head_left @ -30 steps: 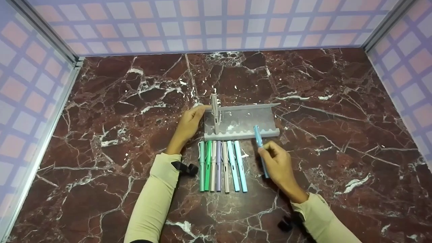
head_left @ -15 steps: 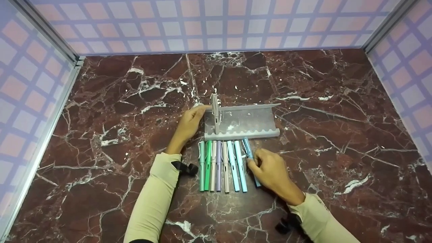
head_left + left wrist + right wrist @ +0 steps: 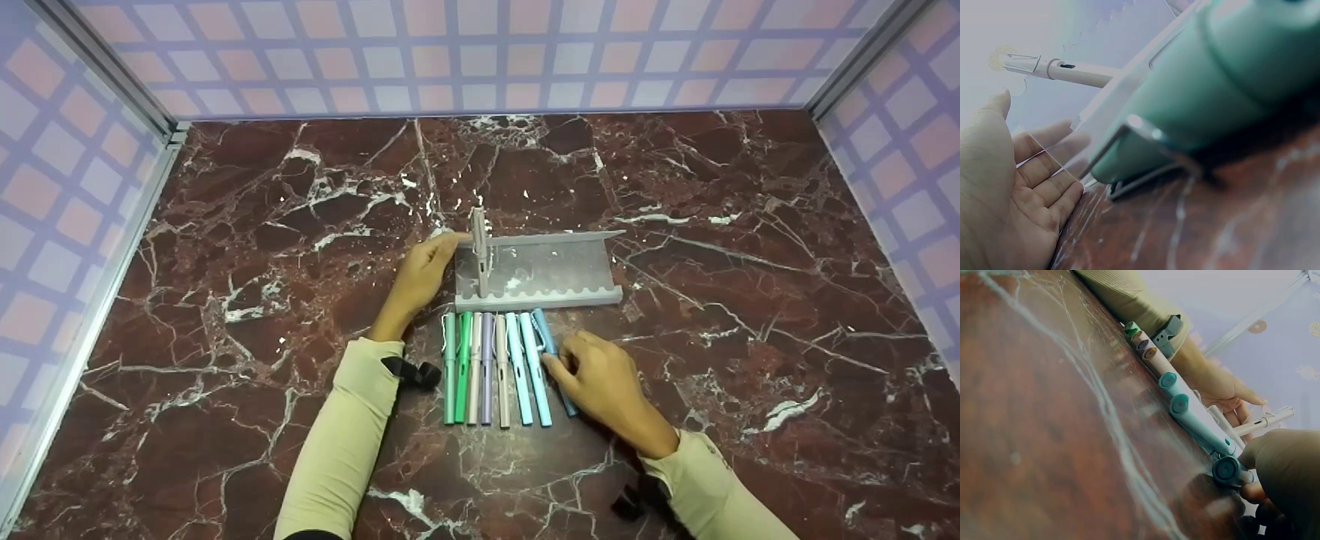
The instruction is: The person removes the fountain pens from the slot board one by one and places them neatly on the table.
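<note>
A clear plastic pen stand (image 3: 551, 266) with a notched front lip sits mid-table. One beige fountain pen (image 3: 480, 251) leans in its left part. My left hand (image 3: 421, 277) is at the stand's left end; in the left wrist view its fingers (image 3: 1044, 169) are extended and partly seen through the clear plastic. In front lies a row of capped pens: green, beige, purple and light blue (image 3: 534, 371). My right hand (image 3: 604, 375) pinches a darker blue pen (image 3: 545, 330) at the row's right end. The right wrist view shows its round end (image 3: 1226, 468) beside the thumb.
A dark red marbled table (image 3: 750, 315) carries everything. Patterned panels (image 3: 480, 60) stand at the back and both sides. A large green pen (image 3: 1185, 95) fills much of the left wrist view.
My right hand has brought the darker blue pen from by the stand's front lip down and left, beside the light blue pens. The left hand has stayed put.
</note>
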### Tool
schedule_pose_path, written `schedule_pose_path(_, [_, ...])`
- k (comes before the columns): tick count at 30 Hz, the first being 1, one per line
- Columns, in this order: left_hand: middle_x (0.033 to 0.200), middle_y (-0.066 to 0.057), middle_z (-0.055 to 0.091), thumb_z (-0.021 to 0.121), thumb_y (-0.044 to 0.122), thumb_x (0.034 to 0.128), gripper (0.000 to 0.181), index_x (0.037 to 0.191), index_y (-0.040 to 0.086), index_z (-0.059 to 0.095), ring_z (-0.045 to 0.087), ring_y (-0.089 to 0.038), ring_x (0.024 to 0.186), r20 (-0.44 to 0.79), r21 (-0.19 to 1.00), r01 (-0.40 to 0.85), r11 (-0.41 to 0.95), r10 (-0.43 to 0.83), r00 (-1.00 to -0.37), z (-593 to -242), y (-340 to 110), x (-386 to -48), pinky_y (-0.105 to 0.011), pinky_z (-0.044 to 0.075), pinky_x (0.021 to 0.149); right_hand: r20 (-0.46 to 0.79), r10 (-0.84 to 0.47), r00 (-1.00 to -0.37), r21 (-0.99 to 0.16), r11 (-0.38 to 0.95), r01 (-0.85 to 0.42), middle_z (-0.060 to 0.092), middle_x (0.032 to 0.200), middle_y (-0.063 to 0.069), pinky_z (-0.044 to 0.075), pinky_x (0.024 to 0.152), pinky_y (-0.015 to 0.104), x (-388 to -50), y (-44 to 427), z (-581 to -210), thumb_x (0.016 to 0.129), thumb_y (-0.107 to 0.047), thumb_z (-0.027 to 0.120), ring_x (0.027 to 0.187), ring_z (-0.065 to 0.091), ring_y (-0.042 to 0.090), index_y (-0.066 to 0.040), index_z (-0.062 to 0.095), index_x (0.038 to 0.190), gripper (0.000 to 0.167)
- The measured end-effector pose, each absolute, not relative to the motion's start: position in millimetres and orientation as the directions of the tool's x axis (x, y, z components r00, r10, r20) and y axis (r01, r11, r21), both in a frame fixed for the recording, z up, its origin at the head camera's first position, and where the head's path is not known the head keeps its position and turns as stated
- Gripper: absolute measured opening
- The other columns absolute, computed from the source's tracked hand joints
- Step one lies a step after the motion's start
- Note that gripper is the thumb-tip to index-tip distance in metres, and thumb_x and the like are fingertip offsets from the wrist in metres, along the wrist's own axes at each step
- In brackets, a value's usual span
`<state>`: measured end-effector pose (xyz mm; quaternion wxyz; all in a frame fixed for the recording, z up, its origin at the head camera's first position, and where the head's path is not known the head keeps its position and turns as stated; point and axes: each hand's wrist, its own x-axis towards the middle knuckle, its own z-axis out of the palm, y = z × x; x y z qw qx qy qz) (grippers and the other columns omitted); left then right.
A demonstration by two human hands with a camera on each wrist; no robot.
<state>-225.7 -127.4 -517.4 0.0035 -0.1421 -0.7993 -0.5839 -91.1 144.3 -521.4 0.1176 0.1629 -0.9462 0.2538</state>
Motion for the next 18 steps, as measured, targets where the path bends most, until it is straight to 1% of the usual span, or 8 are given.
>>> schedule_pose_path(7, [0.13,-0.016,0.066,0.041,0.02,0.1088,0.036,0.125,0.001,0.067,0.059,-0.03,0.125,0.163,0.932,0.222,0.285,0.216,-0.963,-517.3,-127.3,-225.9,-0.042,0.04,0.112,0.305,-0.247,-0.92,-0.453,0.812,-0.368,0.038,0.063,-0.009,0.034,0.048,0.028,-91.5,144.3,-520.5,0.089,-0.038,0.074,0.053,0.035,0.009,-0.018,0.048,0.064,0.041])
schedule_pose_path(11, [0.13,-0.014,0.067,0.041,0.023,0.1092,0.037,0.127,0.004,0.067,0.06,-0.028,0.123,0.156,0.932,0.217,0.291,0.221,-0.963,-517.2,-127.8,-225.9,-0.042,0.04,0.112,0.335,-0.235,-0.913,-0.476,0.794,-0.379,0.039,0.061,-0.009,0.034,0.048,0.027,-92.6,144.9,-521.7,0.09,-0.033,0.073,0.053,0.035,0.008,-0.017,0.049,0.062,0.041])
schedule_pose_path(14, [0.129,-0.015,0.067,0.04,0.022,0.1093,0.037,0.127,0.003,0.066,0.06,-0.029,0.121,0.162,0.933,0.224,0.282,0.229,-0.96,-517.7,-127.9,-226.1,-0.042,0.041,0.112,0.355,-0.201,-0.913,-0.531,0.761,-0.373,0.04,0.059,-0.009,0.033,0.049,0.025,-93.9,145.3,-522.8,0.091,-0.027,0.072,0.052,0.035,0.007,-0.016,0.05,0.061,0.039])
schedule_pose_path(18, [0.128,-0.015,0.067,0.04,0.022,0.1093,0.037,0.127,0.003,0.066,0.062,-0.028,0.119,0.16,0.934,0.223,0.278,0.231,-0.96,-518.0,-127.7,-226.2,-0.041,0.042,0.11,0.372,-0.137,-0.918,-0.638,0.68,-0.361,0.042,0.058,-0.009,0.033,0.048,0.023,-97.6,146.1,-524.8,0.093,-0.019,0.071,0.052,0.036,0.005,-0.014,0.051,0.062,0.037])
